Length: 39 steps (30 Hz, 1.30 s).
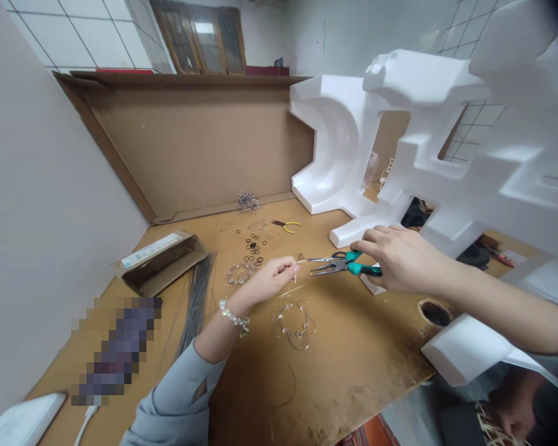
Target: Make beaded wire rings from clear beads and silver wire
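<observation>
My right hand (395, 254) grips long-nose pliers (337, 266) by their teal and black handles. The jaws are parted and point left, toward my left hand (281, 275). That hand is closed in a pinch on a thin piece of wire (296, 279), its far end hard to make out. What looks like scissors with a dark handle loop (338, 254) lies just behind the pliers. Below my left hand rests a wire ring with clear beads (295, 322). A similar beaded wire ring (239, 274) is partly behind my left forearm.
Black rings (253, 248), yellow-handled pliers (287, 225) and a wire tangle (248, 200) lie farther back. Left are a bundle of straight wires (198, 303) and a cardboard box (162, 263). White foam (325, 142) stands right, near a table hole (434, 313). Part of another person shows lower right.
</observation>
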Motion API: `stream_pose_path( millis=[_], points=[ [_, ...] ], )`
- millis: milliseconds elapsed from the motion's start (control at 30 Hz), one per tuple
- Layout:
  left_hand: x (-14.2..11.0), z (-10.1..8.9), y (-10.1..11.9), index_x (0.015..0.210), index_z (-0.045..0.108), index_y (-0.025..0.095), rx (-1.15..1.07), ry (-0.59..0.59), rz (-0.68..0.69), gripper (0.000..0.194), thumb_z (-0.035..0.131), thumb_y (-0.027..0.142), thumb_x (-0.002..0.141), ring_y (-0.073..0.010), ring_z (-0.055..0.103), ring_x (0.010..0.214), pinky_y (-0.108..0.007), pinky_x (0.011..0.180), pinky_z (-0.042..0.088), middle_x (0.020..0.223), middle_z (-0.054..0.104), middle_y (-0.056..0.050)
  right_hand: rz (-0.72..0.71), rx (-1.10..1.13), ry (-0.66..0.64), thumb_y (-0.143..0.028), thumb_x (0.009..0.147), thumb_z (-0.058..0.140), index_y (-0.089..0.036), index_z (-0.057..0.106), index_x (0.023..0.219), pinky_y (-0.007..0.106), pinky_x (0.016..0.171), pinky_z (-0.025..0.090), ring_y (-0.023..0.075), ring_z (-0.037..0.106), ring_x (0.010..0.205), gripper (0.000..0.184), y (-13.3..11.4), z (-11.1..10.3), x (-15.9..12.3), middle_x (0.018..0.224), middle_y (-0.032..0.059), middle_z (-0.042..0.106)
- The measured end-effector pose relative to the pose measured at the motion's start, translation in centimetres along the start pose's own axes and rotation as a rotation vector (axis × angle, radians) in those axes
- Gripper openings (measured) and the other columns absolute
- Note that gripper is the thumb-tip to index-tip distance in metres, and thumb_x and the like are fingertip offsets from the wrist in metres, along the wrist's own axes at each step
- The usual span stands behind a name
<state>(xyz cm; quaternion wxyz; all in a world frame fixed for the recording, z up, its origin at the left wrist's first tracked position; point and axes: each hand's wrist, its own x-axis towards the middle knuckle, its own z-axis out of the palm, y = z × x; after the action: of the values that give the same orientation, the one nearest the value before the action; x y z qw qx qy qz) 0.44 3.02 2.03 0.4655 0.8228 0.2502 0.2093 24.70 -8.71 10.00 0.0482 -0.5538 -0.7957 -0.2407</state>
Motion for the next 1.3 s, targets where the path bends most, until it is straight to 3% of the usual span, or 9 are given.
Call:
stream_pose_path(
  millis=[167, 400, 1300],
  points=[
    [0.8, 1.1, -1.0, 0.064, 0.038, 0.018, -0.432, -0.060, -0.197, 0.034, 0.053, 0.044, 0.078, -0.0040, 0.020, 0.042, -0.019, 0.041, 0.015, 0.050, 0.030, 0.009, -0.116, -0.273, 0.118, -0.034, 0.086, 0.047, -0.018, 0.058, 0.102, 0.032, 0.063, 0.024, 0.0191, 0.046, 0.072, 0.026, -1.0, -0.4, 0.0, 0.080, 0.0077, 0.057],
    [0.9, 1.4, -1.5, 0.063, 0.038, 0.018, -0.642, -0.054, -0.272, 0.030, 0.057, 0.037, 0.077, -0.0023, 0.013, 0.037, -0.018, 0.037, 0.008, 0.043, 0.022, 0.012, -0.233, -0.364, 0.109, -0.017, 0.085, 0.043, -0.018, 0.053, 0.114, 0.033, 0.066, 0.024, 0.0205, 0.044, 0.075, 0.030, -1.9, 0.3, 0.1, 0.092, 0.0107, 0.059],
    [0.8, 1.6, -1.8, 0.061, 0.038, 0.017, -0.674, -0.096, -0.279, 0.031, 0.057, 0.035, 0.078, -0.0015, 0.014, 0.038, -0.017, 0.038, 0.008, 0.046, 0.021, 0.011, -0.239, -0.317, 0.166, -0.018, 0.088, 0.043, -0.019, 0.057, 0.105, 0.032, 0.065, 0.023, 0.0177, 0.041, 0.069, 0.022, -2.2, 1.5, 0.0, 0.076, 0.0068, 0.057]
  ],
)
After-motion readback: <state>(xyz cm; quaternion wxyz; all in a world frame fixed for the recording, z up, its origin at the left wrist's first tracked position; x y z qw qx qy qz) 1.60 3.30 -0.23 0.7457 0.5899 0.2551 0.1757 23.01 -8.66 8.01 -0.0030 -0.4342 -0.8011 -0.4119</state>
